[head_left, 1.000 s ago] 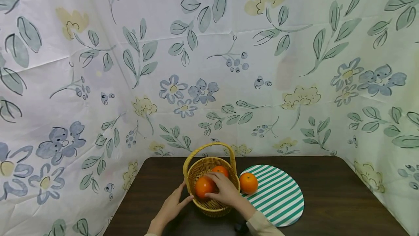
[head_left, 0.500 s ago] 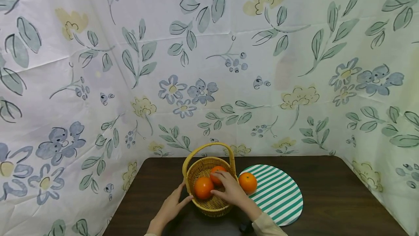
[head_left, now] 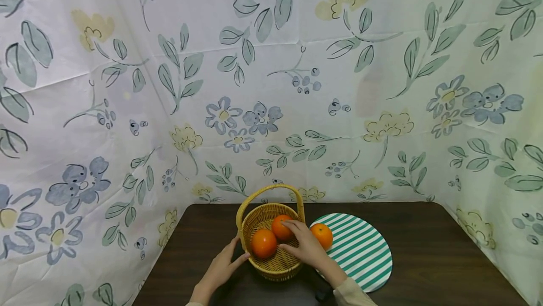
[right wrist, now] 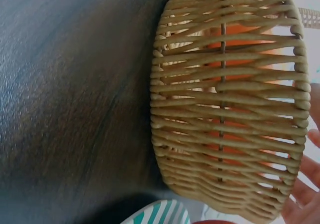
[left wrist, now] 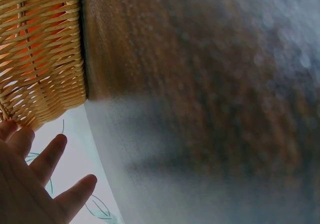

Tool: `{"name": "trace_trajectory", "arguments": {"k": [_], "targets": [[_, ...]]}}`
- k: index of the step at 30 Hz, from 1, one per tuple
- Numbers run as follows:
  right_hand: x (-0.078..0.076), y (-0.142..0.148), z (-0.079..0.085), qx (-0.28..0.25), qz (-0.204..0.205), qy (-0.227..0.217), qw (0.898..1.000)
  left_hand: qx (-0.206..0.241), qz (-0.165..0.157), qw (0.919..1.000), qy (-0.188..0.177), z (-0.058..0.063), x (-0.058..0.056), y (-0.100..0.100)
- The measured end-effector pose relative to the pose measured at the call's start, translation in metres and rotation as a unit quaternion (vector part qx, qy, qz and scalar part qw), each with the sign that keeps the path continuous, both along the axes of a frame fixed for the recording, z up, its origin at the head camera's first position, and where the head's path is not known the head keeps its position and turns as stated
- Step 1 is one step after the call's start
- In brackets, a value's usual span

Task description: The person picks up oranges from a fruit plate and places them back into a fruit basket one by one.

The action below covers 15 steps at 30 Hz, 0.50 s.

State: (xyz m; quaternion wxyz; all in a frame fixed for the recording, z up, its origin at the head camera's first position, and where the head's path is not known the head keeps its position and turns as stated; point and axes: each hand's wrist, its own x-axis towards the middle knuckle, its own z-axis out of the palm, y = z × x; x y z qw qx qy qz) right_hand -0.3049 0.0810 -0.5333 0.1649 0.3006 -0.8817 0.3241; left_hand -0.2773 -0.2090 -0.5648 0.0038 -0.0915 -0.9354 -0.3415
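Note:
A yellow wicker basket with an arched handle stands on the dark table. Inside lie two oranges, a front orange and a back orange. My left hand rests against the basket's left side, fingers spread and fairly straight; in the left wrist view its fingertips are right at the woven wall. Over the basket's right rim reaches my right hand, thumb and fingers apart and relaxed, with nothing between them. Its fingertips overlap the back orange in the head view. The right wrist view shows the basket wall hiding most of the fruit.
Right of the basket, a round green-and-white striped mat lies on the table. Another orange sits at its left edge, close to the basket and partly behind my right hand. A floral cloth hangs behind and at both sides.
My right hand has let go of the front orange and drawn back to the right, leaving that orange in the basket. The left hand stays at the basket's side.

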Motion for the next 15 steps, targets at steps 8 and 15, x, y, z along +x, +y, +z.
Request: {"name": "trace_trajectory", "arguments": {"k": [8, 15], "targets": [[-0.001, 0.007, -0.001, -0.006, -0.015, 0.002, 1.0, 0.0, -0.002, 1.0, -0.001, 0.001, 0.001, 0.001], [-0.001, 0.015, -0.002, -0.034, -0.025, 0.0, 0.999, -0.003, -0.001, 1.0, -0.001, 0.0, -0.001, 0.0]]}}
